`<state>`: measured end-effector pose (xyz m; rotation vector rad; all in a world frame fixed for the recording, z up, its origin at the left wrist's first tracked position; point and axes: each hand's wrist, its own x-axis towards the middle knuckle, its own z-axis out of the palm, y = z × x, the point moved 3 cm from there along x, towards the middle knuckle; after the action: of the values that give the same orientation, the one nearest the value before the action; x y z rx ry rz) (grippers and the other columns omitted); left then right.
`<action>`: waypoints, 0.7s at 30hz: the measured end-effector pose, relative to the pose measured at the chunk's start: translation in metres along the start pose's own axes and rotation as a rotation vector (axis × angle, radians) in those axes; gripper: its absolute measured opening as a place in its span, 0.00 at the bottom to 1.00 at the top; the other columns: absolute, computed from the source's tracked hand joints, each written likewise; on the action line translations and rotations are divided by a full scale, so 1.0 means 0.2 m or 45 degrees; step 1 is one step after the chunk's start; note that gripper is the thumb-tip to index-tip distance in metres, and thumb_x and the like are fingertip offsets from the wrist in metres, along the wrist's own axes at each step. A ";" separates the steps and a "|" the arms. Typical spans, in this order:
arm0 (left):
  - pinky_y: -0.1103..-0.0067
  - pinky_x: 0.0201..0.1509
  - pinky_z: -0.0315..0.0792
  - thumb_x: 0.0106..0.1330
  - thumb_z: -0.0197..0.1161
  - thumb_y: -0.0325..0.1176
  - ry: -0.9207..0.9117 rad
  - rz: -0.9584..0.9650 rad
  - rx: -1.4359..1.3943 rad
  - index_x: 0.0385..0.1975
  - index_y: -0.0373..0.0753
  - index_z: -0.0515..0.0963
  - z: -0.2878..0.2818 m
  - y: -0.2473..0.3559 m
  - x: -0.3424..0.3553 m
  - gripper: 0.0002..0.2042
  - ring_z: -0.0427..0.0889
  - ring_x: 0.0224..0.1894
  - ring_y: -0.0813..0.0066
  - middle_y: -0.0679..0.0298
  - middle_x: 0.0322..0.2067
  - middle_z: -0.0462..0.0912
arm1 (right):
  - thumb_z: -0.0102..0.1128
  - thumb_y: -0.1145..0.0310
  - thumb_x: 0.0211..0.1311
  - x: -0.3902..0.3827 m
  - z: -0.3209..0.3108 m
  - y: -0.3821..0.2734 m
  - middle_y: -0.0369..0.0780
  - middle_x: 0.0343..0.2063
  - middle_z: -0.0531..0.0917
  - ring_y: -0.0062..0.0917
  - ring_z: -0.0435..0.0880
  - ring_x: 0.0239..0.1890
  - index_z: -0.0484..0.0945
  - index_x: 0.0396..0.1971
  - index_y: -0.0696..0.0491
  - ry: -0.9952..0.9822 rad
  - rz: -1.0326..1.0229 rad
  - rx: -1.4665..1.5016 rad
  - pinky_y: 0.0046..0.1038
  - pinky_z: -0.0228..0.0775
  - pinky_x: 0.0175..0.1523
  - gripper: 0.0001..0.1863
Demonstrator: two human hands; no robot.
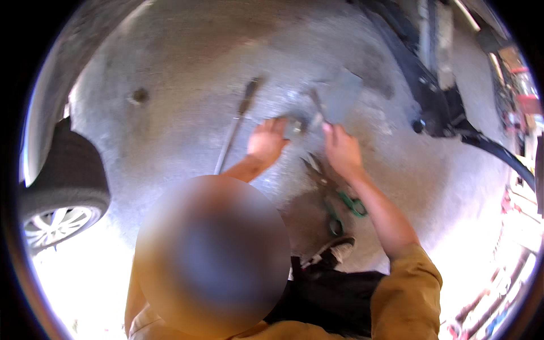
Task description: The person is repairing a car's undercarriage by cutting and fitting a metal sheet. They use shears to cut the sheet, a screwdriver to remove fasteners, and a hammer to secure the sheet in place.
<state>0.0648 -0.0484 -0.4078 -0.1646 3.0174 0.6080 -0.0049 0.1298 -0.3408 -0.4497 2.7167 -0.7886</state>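
My left hand (266, 142) is low over the concrete floor, fingers stretched out and thumb apart. Just beyond its fingertips lies a small shiny piece (296, 126), too blurred to name. My right hand (343, 151) is closed around a thin tool (317, 103) that points up and to the left; motion blur hides its kind. Beside that tool a flat grey sheet (344, 93) rests on the floor. Shears with green handles (329, 195) lie between my right forearm and my shoe. Left of my left hand is a long metal rod with a dark handle (246, 102).
A vehicle wheel (65, 187) stands at the left. On the right a black vehicle part (433, 107) slants across the floor, with a black hose-like length (501, 156) leading off it. My shoe (339, 249) is below the shears. Cluttered red items (527, 102) line the far right.
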 end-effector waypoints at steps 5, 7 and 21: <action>0.63 0.52 0.69 0.53 0.68 0.36 -0.172 -0.288 -0.062 0.50 0.38 0.68 -0.05 0.00 0.13 0.25 0.73 0.50 0.52 0.51 0.46 0.73 | 0.44 0.56 0.69 -0.06 -0.02 -0.01 0.52 0.19 0.76 0.51 0.76 0.24 0.72 0.29 0.58 0.084 -0.059 0.195 0.41 0.67 0.29 0.19; 0.63 0.51 0.70 0.53 0.67 0.35 -0.323 -0.318 -0.263 0.46 0.38 0.71 -0.05 -0.01 0.14 0.21 0.75 0.49 0.53 0.52 0.44 0.75 | 0.43 0.55 0.69 -0.08 -0.03 0.03 0.54 0.19 0.76 0.54 0.76 0.24 0.71 0.29 0.58 0.095 -0.014 0.227 0.45 0.66 0.29 0.20; 0.73 0.34 0.73 0.61 0.60 0.32 0.191 -0.528 -1.106 0.41 0.36 0.77 -0.24 -0.35 -0.08 0.11 0.77 0.33 0.69 0.64 0.31 0.77 | 0.46 0.56 0.69 -0.09 0.05 -0.11 0.51 0.15 0.74 0.48 0.75 0.20 0.69 0.25 0.58 -0.076 0.031 0.591 0.40 0.66 0.28 0.20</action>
<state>0.0877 -0.1295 -0.3896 -0.8595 2.4742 1.8320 0.0203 0.1146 -0.3337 -0.3250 2.3713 -1.3271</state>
